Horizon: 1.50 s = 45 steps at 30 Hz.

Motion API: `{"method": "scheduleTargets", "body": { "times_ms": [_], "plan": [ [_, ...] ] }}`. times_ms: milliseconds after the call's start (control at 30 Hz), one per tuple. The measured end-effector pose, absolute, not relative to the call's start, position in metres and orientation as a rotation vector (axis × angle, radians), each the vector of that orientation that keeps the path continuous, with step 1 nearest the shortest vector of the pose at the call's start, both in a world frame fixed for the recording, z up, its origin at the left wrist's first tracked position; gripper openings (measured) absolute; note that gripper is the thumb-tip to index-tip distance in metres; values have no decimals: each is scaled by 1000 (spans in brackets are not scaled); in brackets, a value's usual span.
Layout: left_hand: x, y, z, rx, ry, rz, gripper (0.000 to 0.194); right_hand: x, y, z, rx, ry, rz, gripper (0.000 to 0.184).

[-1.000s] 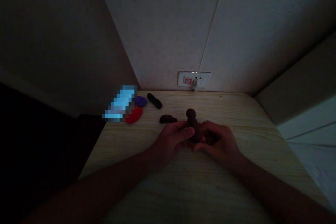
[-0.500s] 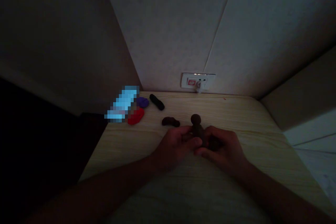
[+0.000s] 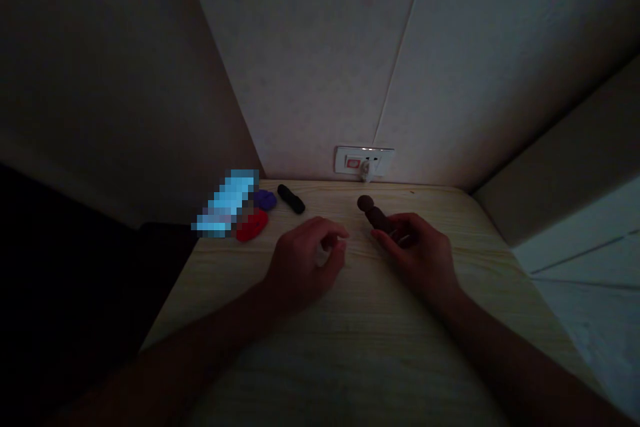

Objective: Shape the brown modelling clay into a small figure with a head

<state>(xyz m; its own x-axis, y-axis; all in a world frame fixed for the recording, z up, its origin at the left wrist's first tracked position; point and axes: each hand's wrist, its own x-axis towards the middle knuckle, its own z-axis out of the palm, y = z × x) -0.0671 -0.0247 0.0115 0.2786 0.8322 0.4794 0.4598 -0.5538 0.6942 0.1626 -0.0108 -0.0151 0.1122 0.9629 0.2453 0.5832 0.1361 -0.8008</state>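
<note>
My right hand pinches a dark brown modelling-clay figure low on its body, near the back of the table. The figure has a round ball at its upper end and leans to the left. Left of it, my left hand hovers over the wood with curled fingers. A small gap shows between its thumb and fingertip, with nothing visible in it. The small curved brown clay piece is out of sight, where the left hand now covers the table.
On the wooden table, a black clay roll, a purple lump and a red lump lie at the back left. Beside them is a pixelated bright object. A wall socket with a plug sits behind.
My left hand has let go of the brown clay figure and moved left, over where the curved brown piece lay. My right hand keeps the figure, now tilted more. The view has shifted slightly.
</note>
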Motion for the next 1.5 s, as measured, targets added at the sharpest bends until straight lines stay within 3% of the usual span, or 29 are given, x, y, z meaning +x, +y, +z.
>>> {"method": "scheduleTargets", "body": {
  "times_ms": [267, 400, 600, 900, 1133, 1500],
  "plan": [
    [-94, 2, 14, 2560, 1476, 503, 46, 167, -4, -22, -1561, -1823, 350, 21],
    [-98, 3, 10, 2525, 1486, 321, 32, 168, -1, -27, -1551, -1883, 311, 19],
    [-81, -1, 6, 2278, 1371, 533, 16, 165, -10, -20, -1401, -1827, 221, 39],
    [-63, -22, 1, 2081, 949, 799, 23, 147, -40, -9, -888, -2088, 334, 34],
    [-64, -20, 1, 1987, 923, 777, 24, 152, -35, -6, -960, -2021, 488, 22],
    [-66, -17, -1, 2000, 947, 845, 25, 146, -38, -11, -1020, -1714, 933, 25]
  ]
}}
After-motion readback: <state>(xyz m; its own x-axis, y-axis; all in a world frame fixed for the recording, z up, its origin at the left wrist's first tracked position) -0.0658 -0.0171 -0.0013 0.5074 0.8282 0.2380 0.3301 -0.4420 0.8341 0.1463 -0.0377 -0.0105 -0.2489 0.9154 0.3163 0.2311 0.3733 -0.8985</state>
